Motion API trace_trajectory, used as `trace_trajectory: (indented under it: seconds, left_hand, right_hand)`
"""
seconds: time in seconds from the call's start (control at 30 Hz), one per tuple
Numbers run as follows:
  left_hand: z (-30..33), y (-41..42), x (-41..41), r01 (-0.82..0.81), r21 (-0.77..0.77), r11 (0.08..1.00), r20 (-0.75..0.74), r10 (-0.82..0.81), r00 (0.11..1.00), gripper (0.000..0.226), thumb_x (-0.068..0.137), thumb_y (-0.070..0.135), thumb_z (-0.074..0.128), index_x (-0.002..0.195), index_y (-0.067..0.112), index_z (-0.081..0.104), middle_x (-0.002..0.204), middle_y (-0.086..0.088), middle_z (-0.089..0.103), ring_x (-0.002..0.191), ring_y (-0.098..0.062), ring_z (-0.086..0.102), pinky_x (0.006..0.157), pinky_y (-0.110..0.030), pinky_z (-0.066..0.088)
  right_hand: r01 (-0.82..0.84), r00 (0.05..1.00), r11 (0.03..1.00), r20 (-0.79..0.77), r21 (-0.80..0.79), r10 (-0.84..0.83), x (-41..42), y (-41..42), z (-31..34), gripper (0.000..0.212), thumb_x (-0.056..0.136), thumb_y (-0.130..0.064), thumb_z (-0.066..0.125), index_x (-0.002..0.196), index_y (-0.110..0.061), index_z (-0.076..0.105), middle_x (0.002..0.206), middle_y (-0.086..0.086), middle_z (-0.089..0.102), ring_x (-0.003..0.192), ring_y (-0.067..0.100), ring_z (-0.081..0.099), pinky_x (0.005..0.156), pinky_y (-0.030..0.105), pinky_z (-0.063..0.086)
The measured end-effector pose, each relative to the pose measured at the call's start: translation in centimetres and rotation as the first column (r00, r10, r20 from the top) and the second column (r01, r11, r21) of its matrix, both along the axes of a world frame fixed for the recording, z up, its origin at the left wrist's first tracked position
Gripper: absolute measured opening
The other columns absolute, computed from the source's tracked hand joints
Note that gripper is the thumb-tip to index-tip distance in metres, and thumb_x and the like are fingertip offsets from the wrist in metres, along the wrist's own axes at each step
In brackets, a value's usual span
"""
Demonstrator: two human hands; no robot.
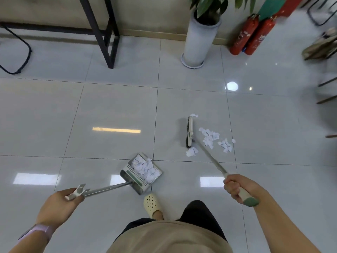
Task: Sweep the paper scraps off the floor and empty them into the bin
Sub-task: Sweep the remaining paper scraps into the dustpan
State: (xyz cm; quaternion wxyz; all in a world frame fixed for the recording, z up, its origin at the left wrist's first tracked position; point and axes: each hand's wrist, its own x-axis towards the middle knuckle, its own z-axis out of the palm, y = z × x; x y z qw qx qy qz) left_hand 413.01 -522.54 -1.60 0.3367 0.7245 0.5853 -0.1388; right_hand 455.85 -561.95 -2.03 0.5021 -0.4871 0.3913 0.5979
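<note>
White torn paper scraps are lying right of our cream-backed broom head, its steel shaft slanting back to our gripping right hand. Our left hand is clasping the grey long-handled dustpan, mouth pointing away rightward, holding scraps.

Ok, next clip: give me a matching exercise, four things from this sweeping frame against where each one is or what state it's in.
Things:
1. dustpan
2. broom head
3. loose paper scraps
4. fire extinguishers

Places or states:
A. leaning by the wall, beside the plant pot
B. already holding scraps, handle in the left hand
C. scattered on the floor tiles
D. on the floor next to the scraps, stick in the right hand

Pairs: 1-B, 2-D, 3-C, 4-A
</note>
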Motion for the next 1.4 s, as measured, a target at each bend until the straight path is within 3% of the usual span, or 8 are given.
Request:
trace_trajectory:
  seconds: [0.2, 0.33, 0.53, 0.7, 0.87, 1.1, 1.3, 1.4]
  left_hand:
    - [0.9, -0.9, 6.0, 0.01, -0.02, 1.0, 0.016, -0.01, 1.0, 0.019, 0.067, 0.052, 0.068, 0.081, 0.039, 0.073, 0.069, -0.003, 0.071, 0.072, -0.026, 0.064, 0.067, -0.036, 0.05]
    - [0.7, -1.7, 9.6, 0.031, 0.012, 0.999, 0.012, -0.031, 0.999, 0.028, 0.066, 0.058, 0.065, 0.083, 0.039, 0.076, 0.066, 0.004, 0.071, 0.071, -0.025, 0.066, 0.068, -0.037, 0.052]
    - [-0.2, -6.3, 18.2, 0.153, 0.054, 0.987, -0.074, -0.149, 0.986, 0.013, 0.088, 0.049, 0.07, 0.082, 0.038, 0.074, 0.06, 0.005, 0.067, 0.065, -0.021, 0.065, 0.064, -0.031, 0.052]
    - [-2.6, -9.5, 27.1, 0.3, 0.04, 0.953, -0.139, -0.292, 0.946, 0.01, 0.086, 0.051, 0.065, 0.082, 0.042, 0.069, 0.066, 0.01, 0.067, 0.069, -0.02, 0.064, 0.064, -0.031, 0.052]
    - [-4.2, -11.0, 35.0, 0.366, 0.043, 0.929, -0.12, -0.359, 0.925, 0.033, 0.088, 0.063, 0.059, 0.08, 0.032, 0.066, 0.068, 0.009, 0.067, 0.072, -0.022, 0.064, 0.065, -0.03, 0.051]
    - [-5.6, -13.8, 42.7, 0.377, 0.028, 0.926, -0.067, -0.374, 0.925, 0.029, 0.089, 0.058, 0.063, 0.092, 0.031, 0.071, 0.079, 0.004, 0.07, 0.079, -0.028, 0.064, 0.071, -0.032, 0.053]
    - [-6.4, -15.1, 46.5, 0.431, 0.027, 0.902, -0.059, -0.429, 0.901, 0.028, 0.088, 0.058, 0.062, 0.093, 0.032, 0.071, 0.076, 0.002, 0.069, 0.078, -0.027, 0.065, 0.07, -0.033, 0.054]
    - [-6.7, -15.7, 47.5, 0.447, 0.021, 0.895, -0.03, -0.446, 0.895, 0.034, 0.087, 0.063, 0.059, 0.09, 0.031, 0.069, 0.074, 0.002, 0.068, 0.076, -0.027, 0.065, 0.069, -0.033, 0.054]
  right_hand:
    - [0.056, 0.998, 0.996, -0.003, 0.07, -0.056, 1.9, -3.9, 1.9, 0.026, 0.093, -0.004, 0.047, 0.074, -0.019, 0.036, 0.06, -0.008, 0.022, 0.034, 0.004, 0.026, 0.027, 0.017, 0.028]
    - [-0.037, 0.997, 0.998, 0.076, 0.051, 0.033, 6.1, -4.4, 2.2, 0.022, 0.094, -0.003, 0.047, 0.079, -0.017, 0.039, 0.06, -0.006, 0.027, 0.036, 0.004, 0.027, 0.029, 0.016, 0.026]
    - [-0.244, 0.939, 0.963, 0.222, -0.114, 0.264, 14.8, -4.5, 2.3, 0.017, 0.092, 0.0, 0.051, 0.087, -0.014, 0.041, 0.058, -0.003, 0.035, 0.037, 0.005, 0.031, 0.03, 0.016, 0.028]
    - [-0.263, 0.893, 0.93, 0.301, -0.257, 0.335, 21.8, -7.0, 1.9, 0.021, 0.09, 0.001, 0.052, 0.079, -0.014, 0.041, 0.055, -0.001, 0.036, 0.036, 0.007, 0.032, 0.031, 0.018, 0.029]
    - [-0.39, 0.757, 0.782, 0.314, -0.487, 0.573, 25.9, -9.6, 0.0, 0.007, 0.083, 0.001, 0.051, 0.081, -0.005, 0.048, 0.052, 0.008, 0.047, 0.038, 0.017, 0.041, 0.039, 0.021, 0.038]
    - [-0.514, 0.637, 0.623, 0.225, -0.589, 0.738, 26.5, -10.6, -3.6, 0.016, 0.074, 0.003, 0.047, 0.089, 0.002, 0.054, 0.046, 0.01, 0.054, 0.036, 0.021, 0.049, 0.044, 0.022, 0.042]
    - [-0.672, 0.598, 0.567, 0.102, -0.476, 0.795, 19.9, -10.9, -5.9, 0.03, 0.086, -0.001, 0.05, 0.115, 0.0, 0.044, 0.084, 0.018, 0.061, 0.064, 0.023, 0.06, 0.064, 0.033, 0.059]
    - [-0.726, 0.579, 0.55, 0.064, -0.414, 0.813, 16.3, -10.8, -5.2, 0.036, 0.088, -0.004, 0.049, 0.123, -0.003, 0.041, 0.081, 0.015, 0.061, 0.064, 0.021, 0.06, 0.064, 0.031, 0.058]
